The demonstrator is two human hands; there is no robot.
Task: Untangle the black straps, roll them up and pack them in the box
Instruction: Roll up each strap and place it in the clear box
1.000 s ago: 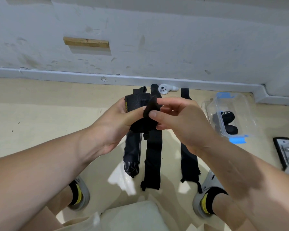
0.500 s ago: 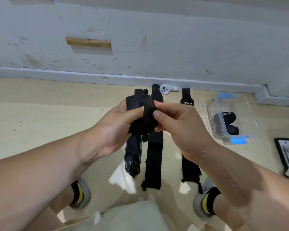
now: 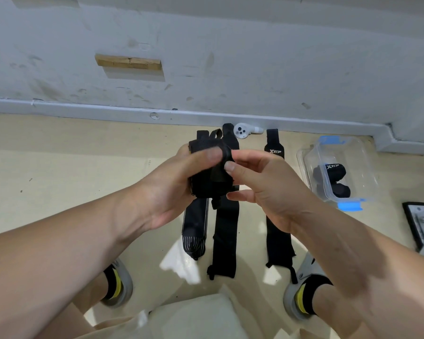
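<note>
- Tail end, upright in your right pinch a second ago, now lies folded onto the strap roll (image 3: 209,182), so rolling looks nearly done.
- Your left hand (image 3: 171,189) wraps the roll, thumb across its top.
- Your right hand (image 3: 267,189) pinches its right edge.
- The box (image 3: 367,167) sits well apart to your right.

Curled left hand (image 3: 168,189) beside curled right hand (image 3: 267,189)

Black straps (image 3: 224,231) (one white-striped (image 3: 194,243)), blue-clipped box (image 3: 348,206).
</note>
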